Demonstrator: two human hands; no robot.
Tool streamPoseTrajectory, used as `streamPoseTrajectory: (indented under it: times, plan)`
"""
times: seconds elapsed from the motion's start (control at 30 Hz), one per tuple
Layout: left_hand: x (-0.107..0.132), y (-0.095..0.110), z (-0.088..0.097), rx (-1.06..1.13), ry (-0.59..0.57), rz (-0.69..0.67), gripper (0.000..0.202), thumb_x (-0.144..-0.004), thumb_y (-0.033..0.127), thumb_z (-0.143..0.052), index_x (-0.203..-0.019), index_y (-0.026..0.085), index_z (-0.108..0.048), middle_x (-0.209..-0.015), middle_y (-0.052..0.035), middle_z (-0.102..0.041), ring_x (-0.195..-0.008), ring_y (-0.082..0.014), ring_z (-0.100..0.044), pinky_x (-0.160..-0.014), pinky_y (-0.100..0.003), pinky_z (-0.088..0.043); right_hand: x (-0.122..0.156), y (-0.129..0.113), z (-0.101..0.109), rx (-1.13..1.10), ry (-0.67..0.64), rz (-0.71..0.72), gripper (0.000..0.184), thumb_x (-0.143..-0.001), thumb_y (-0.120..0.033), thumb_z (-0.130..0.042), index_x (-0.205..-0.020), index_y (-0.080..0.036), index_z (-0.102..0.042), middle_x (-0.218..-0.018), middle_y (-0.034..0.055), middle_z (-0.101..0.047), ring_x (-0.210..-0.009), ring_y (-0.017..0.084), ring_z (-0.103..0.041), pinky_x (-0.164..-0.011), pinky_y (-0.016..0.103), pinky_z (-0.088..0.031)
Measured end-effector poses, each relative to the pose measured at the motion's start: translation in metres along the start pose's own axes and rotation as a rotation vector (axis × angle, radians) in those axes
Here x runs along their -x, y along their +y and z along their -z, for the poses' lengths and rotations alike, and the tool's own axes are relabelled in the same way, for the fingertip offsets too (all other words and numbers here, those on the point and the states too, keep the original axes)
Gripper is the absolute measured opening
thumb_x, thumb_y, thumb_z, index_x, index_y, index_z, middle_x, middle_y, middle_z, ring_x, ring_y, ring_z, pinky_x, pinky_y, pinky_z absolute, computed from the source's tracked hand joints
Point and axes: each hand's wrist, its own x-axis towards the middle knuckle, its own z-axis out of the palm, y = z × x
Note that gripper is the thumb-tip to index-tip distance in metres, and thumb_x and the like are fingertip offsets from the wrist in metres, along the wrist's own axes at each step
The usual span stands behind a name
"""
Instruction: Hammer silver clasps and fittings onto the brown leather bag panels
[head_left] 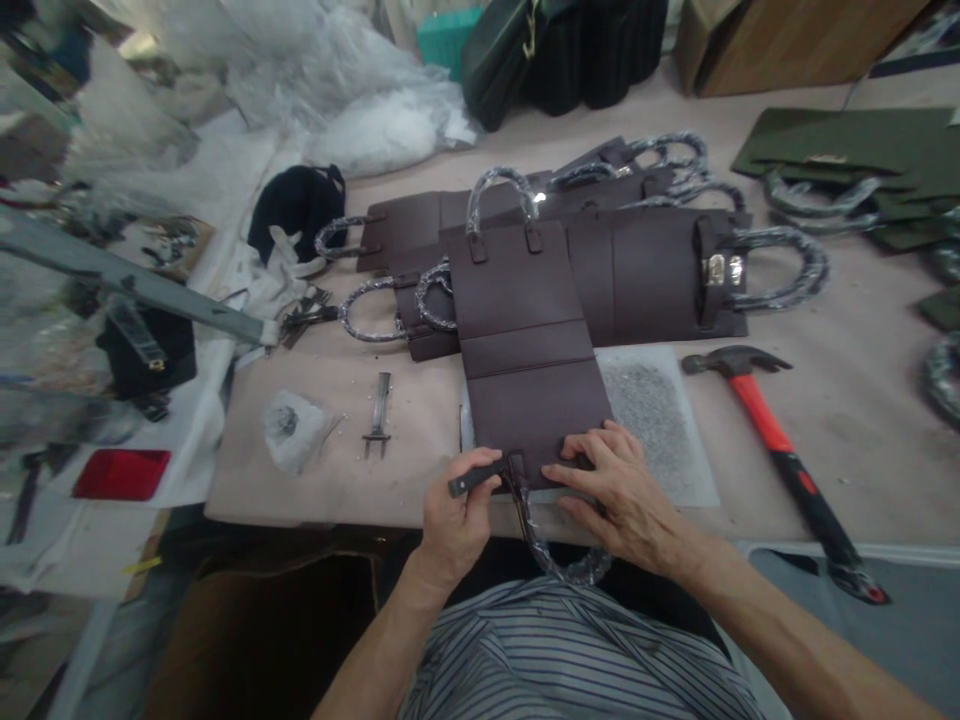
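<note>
A dark brown leather bag panel (525, 345) lies lengthwise before me, with a plastic-wrapped handle at each end. My left hand (459, 505) is closed, pinching a short dark strip (478, 478) with a small dot at its end, beside a handle tab (517, 468). Whether the strip is joined to the tab, I cannot tell. My right hand (611, 485) rests with fingers spread on the panel's near right corner. The near wrapped handle (566, 568) hangs over the table edge between my hands. Under the panel sits a pale slab (652, 425) with a worn grey surface.
A claw hammer (772, 430) lies to the right. Left of the panel are a metal pronged tool (379, 415) and a plastic bag of small parts (291, 430). More brown bag panels (652, 265) are stacked behind; green ones (847, 145) lie at far right.
</note>
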Motion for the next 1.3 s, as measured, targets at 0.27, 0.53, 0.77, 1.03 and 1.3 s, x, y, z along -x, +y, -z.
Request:
streamPoseTrajectory:
  times: [0.27,0.53,0.77,1.03,1.3]
  plan:
    - [-0.005,0.010,-0.006,-0.001,0.010,0.044,0.012,-0.096,0.020,-0.061,-0.107,0.020,-0.065,-0.103,-0.0064,-0.077,-0.101,-0.0199,-0.074,-0.091,-0.033,-0.061,-0.001,-0.003,0.000,-0.005,0.016,-0.016,0.035,-0.093,-0.024,-0.058,-0.126,-0.029,-0.068,-0.119,0.0098,-0.056,-0.111,0.029,-0.049,-0.113,0.066,-0.023]
    - [-0.014,0.013,-0.021,0.044,-0.036,0.001,0.010,-0.097,0.021,-0.060,-0.105,0.019,-0.066,-0.101,-0.0062,-0.077,-0.097,-0.0188,-0.075,-0.088,-0.031,-0.061,-0.002,-0.002,0.001,-0.023,0.009,-0.004,0.034,-0.092,-0.022,-0.057,-0.123,-0.028,-0.069,-0.118,0.0089,-0.055,-0.110,0.028,-0.049,-0.113,0.065,-0.021]
    - [-0.011,0.005,-0.029,0.079,-0.091,-0.060,0.009,-0.097,0.020,-0.059,-0.105,0.019,-0.063,-0.103,-0.0082,-0.077,-0.099,-0.0185,-0.074,-0.089,-0.032,-0.061,0.000,0.001,0.000,-0.049,0.062,0.050,0.032,-0.095,-0.023,-0.051,-0.121,-0.028,-0.070,-0.116,0.0083,-0.056,-0.110,0.026,-0.047,-0.114,0.062,-0.022]
    - [-0.008,0.003,-0.031,0.068,-0.099,-0.112,0.009,-0.097,0.019,-0.057,-0.104,0.018,-0.064,-0.104,-0.0103,-0.077,-0.099,-0.0192,-0.075,-0.090,-0.034,-0.063,0.000,0.001,0.000,-0.038,0.084,0.050,0.032,-0.094,-0.023,-0.052,-0.119,-0.027,-0.071,-0.115,0.0078,-0.057,-0.109,0.026,-0.048,-0.115,0.060,-0.022]
    - [-0.008,0.002,-0.033,0.058,-0.105,-0.134,0.009,-0.097,0.017,-0.058,-0.104,0.019,-0.063,-0.104,-0.0106,-0.077,-0.100,-0.0196,-0.075,-0.089,-0.035,-0.063,0.002,0.003,-0.003,-0.051,0.081,0.044,0.032,-0.092,-0.023,-0.056,-0.121,-0.028,-0.070,-0.117,0.0073,-0.057,-0.111,0.027,-0.047,-0.116,0.061,-0.022]
